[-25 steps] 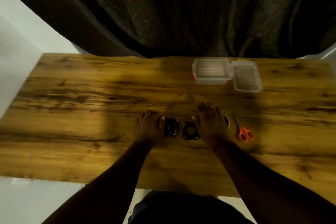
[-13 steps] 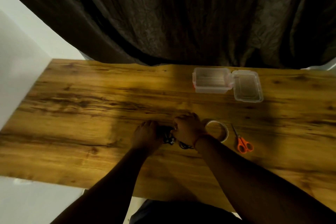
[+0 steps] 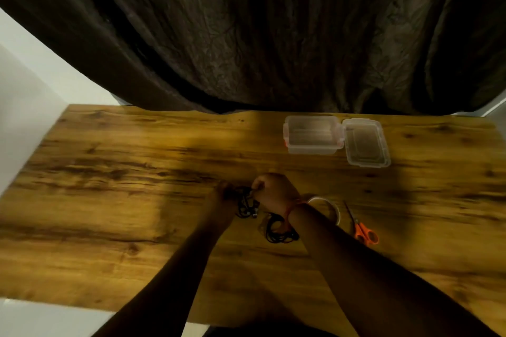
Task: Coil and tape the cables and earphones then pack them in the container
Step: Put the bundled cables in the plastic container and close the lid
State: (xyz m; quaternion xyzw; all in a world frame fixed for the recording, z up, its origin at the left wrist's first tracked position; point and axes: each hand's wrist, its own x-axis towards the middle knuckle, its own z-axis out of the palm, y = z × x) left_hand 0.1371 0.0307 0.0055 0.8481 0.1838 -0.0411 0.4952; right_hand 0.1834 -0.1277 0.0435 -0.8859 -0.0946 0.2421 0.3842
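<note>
A tangled bundle of black earphones [image 3: 246, 206] hangs between my two hands, just above the wooden table [image 3: 109, 200]. My left hand [image 3: 226, 194] holds its left side with curled fingers. My right hand [image 3: 272, 191] pinches its top right. A second black cable [image 3: 279, 231], coiled, lies on the table under my right wrist. A roll of clear tape [image 3: 332, 206] sits right of my right forearm, partly hidden by it. The clear plastic container [image 3: 312, 135] stands open at the back right.
The container's clear lid [image 3: 367, 143] lies beside it on the right. Orange-handled scissors [image 3: 362, 230] lie right of the tape. A dark curtain [image 3: 246, 35] hangs behind the table's far edge. White walls flank the table.
My right hand moved left from over the coiled cable and tape to the earphones. Both hands now hold the bundle, raised slightly off the table. The tape and coiled cable came into view.
</note>
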